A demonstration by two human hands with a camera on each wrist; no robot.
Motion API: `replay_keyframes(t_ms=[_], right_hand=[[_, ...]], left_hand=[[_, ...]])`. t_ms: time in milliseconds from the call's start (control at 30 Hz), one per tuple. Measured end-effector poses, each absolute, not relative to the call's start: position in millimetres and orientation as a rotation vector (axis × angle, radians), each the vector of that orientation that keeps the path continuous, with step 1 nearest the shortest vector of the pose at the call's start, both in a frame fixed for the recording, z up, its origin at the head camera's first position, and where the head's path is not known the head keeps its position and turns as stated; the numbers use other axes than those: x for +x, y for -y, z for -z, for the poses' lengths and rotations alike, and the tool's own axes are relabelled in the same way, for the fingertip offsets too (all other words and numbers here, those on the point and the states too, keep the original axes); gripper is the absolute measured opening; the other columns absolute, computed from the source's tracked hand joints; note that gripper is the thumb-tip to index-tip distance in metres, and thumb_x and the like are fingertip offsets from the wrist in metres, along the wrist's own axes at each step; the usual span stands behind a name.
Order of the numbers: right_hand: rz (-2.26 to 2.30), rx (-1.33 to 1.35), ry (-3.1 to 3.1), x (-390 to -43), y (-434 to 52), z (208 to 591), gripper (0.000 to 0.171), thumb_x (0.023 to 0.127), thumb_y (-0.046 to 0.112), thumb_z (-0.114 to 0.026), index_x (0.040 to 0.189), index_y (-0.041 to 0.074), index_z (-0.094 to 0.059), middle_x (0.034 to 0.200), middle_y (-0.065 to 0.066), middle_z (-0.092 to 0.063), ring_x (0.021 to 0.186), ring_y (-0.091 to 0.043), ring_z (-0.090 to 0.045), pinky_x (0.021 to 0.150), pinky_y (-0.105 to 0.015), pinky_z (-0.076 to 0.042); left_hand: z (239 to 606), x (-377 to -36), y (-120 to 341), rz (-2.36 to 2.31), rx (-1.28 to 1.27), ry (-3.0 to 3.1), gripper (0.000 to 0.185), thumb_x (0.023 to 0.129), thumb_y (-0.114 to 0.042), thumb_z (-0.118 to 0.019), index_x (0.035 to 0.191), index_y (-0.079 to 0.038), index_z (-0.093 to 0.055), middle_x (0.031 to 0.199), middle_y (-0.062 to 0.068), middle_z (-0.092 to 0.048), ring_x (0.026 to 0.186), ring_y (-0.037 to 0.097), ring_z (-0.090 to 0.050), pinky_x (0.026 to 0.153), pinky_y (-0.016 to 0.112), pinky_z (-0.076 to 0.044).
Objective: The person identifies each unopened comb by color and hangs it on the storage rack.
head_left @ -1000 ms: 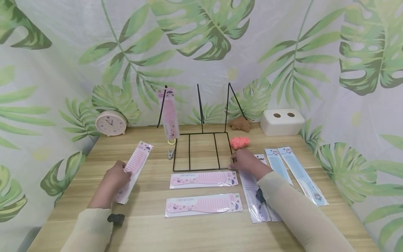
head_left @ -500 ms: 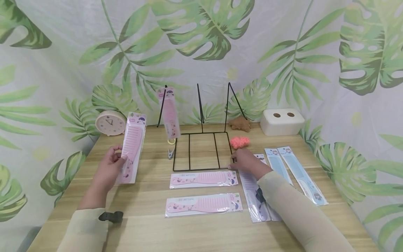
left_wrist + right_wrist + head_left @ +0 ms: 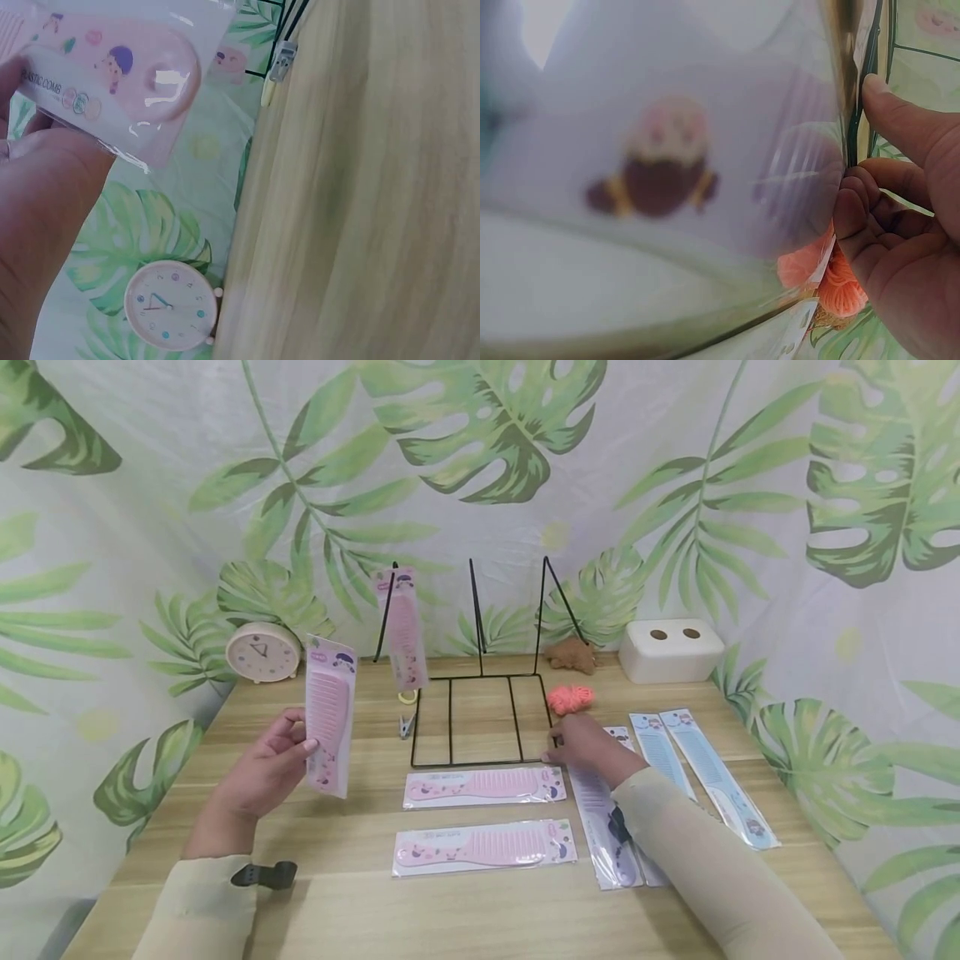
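My left hand pinches a pink comb in a clear, printed sleeve, held upright above the table at left; its handle end fills the top of the left wrist view. Thumb and curled fingers of my right hand grip the front right corner of a black wire display rack. From the rack's left prong hangs another packaged pink comb. In front of the rack two more, a nearer pink comb and a farther pink comb, lie crosswise. A purple packaged comb lies partly under my right forearm.
Two blue packaged combs lie at right. Along the back stand a pink clock, a brown lump and a white box with two holes. Coral yarn and a grey clip lie beside the rack.
My left hand has raised the pink comb from near the tabletop, turned it upright and shifted it slightly right. My right hand keeps its place at the rack corner.
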State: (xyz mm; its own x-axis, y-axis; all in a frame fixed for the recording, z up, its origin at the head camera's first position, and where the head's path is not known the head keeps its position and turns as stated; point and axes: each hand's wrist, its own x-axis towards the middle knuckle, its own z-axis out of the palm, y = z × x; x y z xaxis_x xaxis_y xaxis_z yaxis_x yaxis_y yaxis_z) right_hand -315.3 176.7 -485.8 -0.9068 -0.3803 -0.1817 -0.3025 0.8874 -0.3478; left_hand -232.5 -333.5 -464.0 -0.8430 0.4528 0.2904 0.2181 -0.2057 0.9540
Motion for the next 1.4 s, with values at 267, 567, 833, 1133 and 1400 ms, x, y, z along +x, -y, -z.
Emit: replay_keyframes(t_ms=[267, 567, 833, 1133, 1400], right_hand=[[0.436, -0.548, -2.821, -315, -177, 486, 0.028, 0.097, 0.033, -0.086, 0.086, 0.011, -0.072, 0.072, 0.002, -0.049, 0.069, -0.015, -0.045, 0.062, -0.031, -0.035], [0.449, -0.526, -2.818, -315, -176, 486, 0.025, 0.097, 0.033, -0.086, 0.09, 0.011, -0.075, 0.074, 0.001, -0.053, 0.071, -0.016, -0.048, 0.064, -0.031, -0.037], [0.442, -0.525, -2.817, -316, -176, 486, 0.025, 0.096, 0.033, -0.086, 0.089, 0.012, -0.076, 0.074, 0.001, -0.054, 0.071, -0.017, -0.049, 0.064, -0.032, -0.037], [0.426, -0.54, -2.817, -316, -176, 486, 0.027, 0.096, 0.034, -0.086, 0.088, 0.011, -0.075, 0.073, 0.001, -0.051, 0.071, -0.017, -0.047, 0.063, -0.032, -0.036], [0.433, -0.533, -2.818, -316, -176, 486, 0.026, 0.096, 0.034, -0.086, 0.089, 0.011, -0.075, 0.074, 0.002, -0.053, 0.071, -0.017, -0.048, 0.064, -0.031, -0.037]], left_hand=[[459, -235, 324, -2.023, 0.87, -1.917, 0.042, 0.113, 0.01, -0.036, 0.139, -0.019, -0.052, 0.142, -0.006, -0.066, 0.13, 0.011, -0.061, 0.106, 0.026, -0.052], [454, -235, 317, -1.96, 0.794, -2.026, 0.032, 0.114, 0.004, -0.043, 0.136, -0.017, -0.051, 0.138, -0.008, -0.068, 0.126, 0.011, -0.063, 0.103, 0.025, -0.053], [456, -237, 315, -1.975, 0.751, -2.041, 0.028, 0.114, 0.003, -0.045, 0.136, -0.015, -0.051, 0.138, -0.007, -0.067, 0.127, 0.01, -0.062, 0.103, 0.024, -0.052], [452, -240, 290, -1.9, 0.29, -2.442, 0.021, 0.115, -0.019, -0.056, 0.136, -0.015, -0.051, 0.133, -0.003, -0.064, 0.124, 0.012, -0.06, 0.102, 0.026, -0.053], [440, -259, 249, -2.086, -0.114, -2.476, 0.024, 0.113, -0.014, -0.058, 0.137, -0.017, -0.055, 0.131, 0.006, -0.065, 0.116, 0.017, -0.063, 0.103, 0.042, -0.055]])
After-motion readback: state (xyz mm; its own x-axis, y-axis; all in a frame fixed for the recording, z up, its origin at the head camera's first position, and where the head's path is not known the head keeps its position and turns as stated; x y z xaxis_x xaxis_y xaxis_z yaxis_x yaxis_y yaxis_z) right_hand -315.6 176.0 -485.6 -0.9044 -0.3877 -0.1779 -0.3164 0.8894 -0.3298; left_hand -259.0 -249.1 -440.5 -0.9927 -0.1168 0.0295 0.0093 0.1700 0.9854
